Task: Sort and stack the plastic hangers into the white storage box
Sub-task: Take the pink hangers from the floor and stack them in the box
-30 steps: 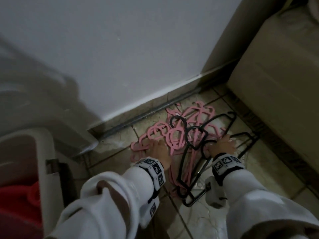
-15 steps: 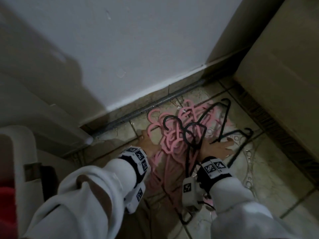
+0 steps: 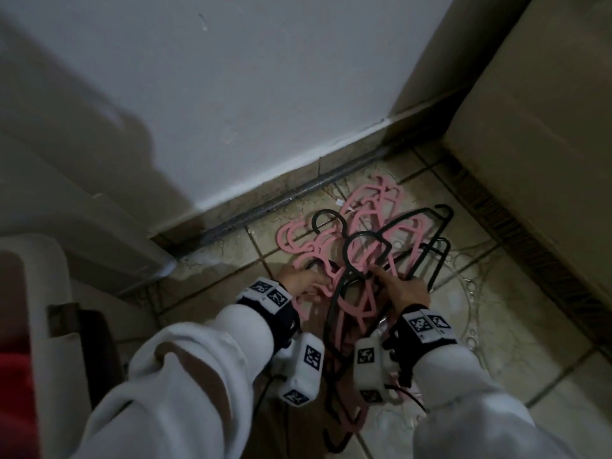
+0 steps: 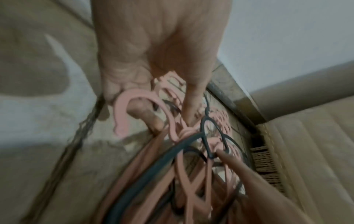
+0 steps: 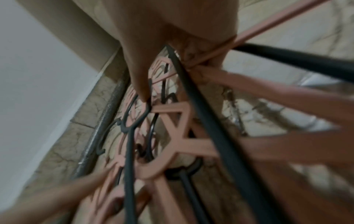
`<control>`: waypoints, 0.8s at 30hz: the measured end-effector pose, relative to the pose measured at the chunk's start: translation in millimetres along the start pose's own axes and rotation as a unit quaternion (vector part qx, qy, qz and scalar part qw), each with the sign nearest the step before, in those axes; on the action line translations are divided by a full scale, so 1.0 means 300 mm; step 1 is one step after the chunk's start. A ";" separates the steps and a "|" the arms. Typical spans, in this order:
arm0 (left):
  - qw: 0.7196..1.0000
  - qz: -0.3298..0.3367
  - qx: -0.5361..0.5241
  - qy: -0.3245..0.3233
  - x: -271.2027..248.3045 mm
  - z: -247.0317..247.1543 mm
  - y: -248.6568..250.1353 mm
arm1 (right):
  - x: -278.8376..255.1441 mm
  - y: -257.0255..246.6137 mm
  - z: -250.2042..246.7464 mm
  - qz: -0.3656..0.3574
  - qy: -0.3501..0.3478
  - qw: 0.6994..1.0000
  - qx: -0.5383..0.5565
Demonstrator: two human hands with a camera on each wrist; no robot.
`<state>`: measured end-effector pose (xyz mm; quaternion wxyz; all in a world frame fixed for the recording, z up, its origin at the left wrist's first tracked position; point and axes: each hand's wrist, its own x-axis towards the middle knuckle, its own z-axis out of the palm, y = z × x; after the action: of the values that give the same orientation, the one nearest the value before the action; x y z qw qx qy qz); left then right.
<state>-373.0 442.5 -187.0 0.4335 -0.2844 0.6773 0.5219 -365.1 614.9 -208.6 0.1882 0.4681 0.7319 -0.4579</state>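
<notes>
A tangle of pink hangers [image 3: 364,223] and black hangers [image 5: 211,121] lies on the tiled floor by the wall. My left hand [image 3: 303,279] is at the pile's left side; in the left wrist view its thumb [image 4: 145,116] goes through a pink hook [image 4: 122,109] and its fingers curl round pink hangers. My right hand [image 3: 405,289] is at the pile's right side. In the right wrist view it grips crossed pink and black bars [image 5: 203,60], and its forefinger [image 5: 140,84] touches a black hook. The white storage box [image 3: 49,276] stands at the far left.
Something red [image 3: 16,376] lies in the storage box. A large cardboard box [image 3: 546,127] fills the right side, with the white wall [image 3: 265,94] straight ahead. A clear plastic piece with round loops [image 3: 470,286] lies on the tiles right of the pile.
Both hands have closed in on the pile from the sides and taken hold of hangers. The hangers are bunched tighter between them than a second ago.
</notes>
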 end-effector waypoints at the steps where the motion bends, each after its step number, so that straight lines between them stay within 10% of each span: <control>1: 1.000 -0.001 -0.013 0.010 0.001 -0.005 -0.004 | 0.001 -0.003 -0.005 0.007 -0.016 1.000 0.006; 7: 0.994 -0.092 -0.020 -0.051 -0.014 -0.029 -0.041 | 0.003 -0.024 0.021 0.026 -0.139 0.988 0.061; 24: 0.993 -0.027 -0.102 -0.056 -0.208 0.012 0.051 | -0.052 -0.083 -0.105 -0.024 -0.166 0.975 0.146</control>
<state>-355.8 446.3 -125.0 0.4535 -0.3157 0.5872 0.5915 -373.9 629.9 -169.3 0.2256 0.3901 0.6271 -0.6353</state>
